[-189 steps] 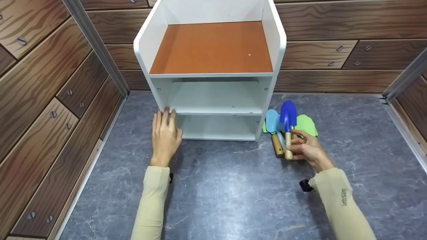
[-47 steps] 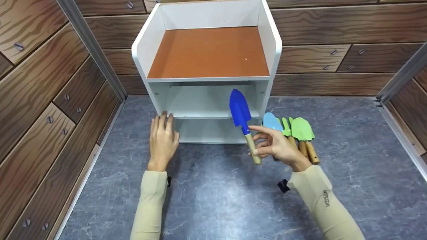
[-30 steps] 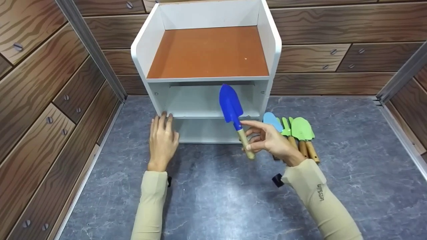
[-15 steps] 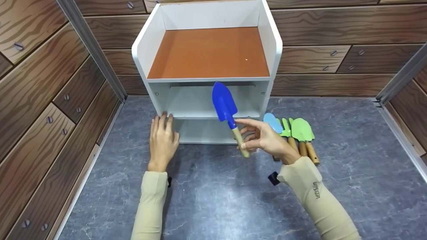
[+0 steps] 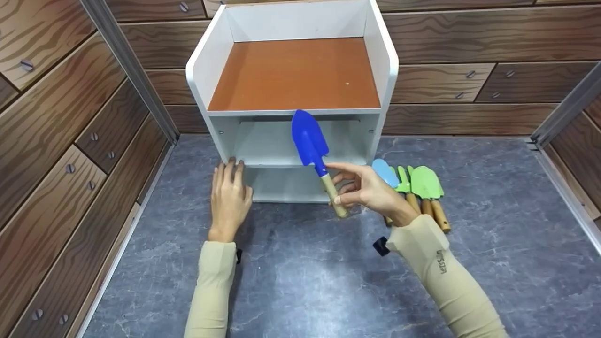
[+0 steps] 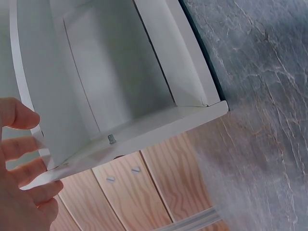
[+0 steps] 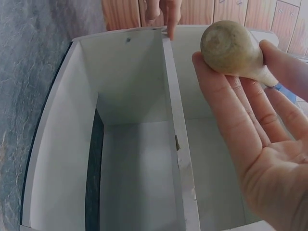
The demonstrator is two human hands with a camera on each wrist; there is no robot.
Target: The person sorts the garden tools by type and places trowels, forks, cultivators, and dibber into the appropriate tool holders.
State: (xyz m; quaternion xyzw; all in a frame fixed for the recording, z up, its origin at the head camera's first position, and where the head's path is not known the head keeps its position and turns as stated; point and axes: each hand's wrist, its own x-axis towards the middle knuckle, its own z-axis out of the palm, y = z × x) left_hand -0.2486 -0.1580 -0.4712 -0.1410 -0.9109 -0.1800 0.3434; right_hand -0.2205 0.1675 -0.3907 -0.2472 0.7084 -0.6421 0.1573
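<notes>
My right hand (image 5: 368, 190) pinches a small trowel by its pale wooden handle, with the index finger stretched along it. Its blue blade (image 5: 308, 138) points up and away, tilted left, overlapping the middle compartment of a white shelf unit (image 5: 389, 63) in the head view. In the right wrist view, the rounded handle end (image 7: 226, 45) shows between thumb and fingers of that hand (image 7: 274, 154). My left hand (image 5: 229, 199) rests with extended fingers at the unit's left front edge, by the middle board (image 5: 281, 165). The left wrist view shows those fingers (image 6: 19, 149) touching the edge.
Right of the unit, on the grey marbled floor (image 5: 300, 281), lie a light blue tool (image 5: 384, 172), a green hand fork (image 5: 402, 183) and a green trowel (image 5: 426, 182), their wooden handles towards me. Wood-patterned walls (image 5: 469, 80) enclose the floor at the back and sides.
My right hand has carried the blue trowel from beside the other tools leftward and up, to the front of the shelf unit. The left hand has kept its place.
</notes>
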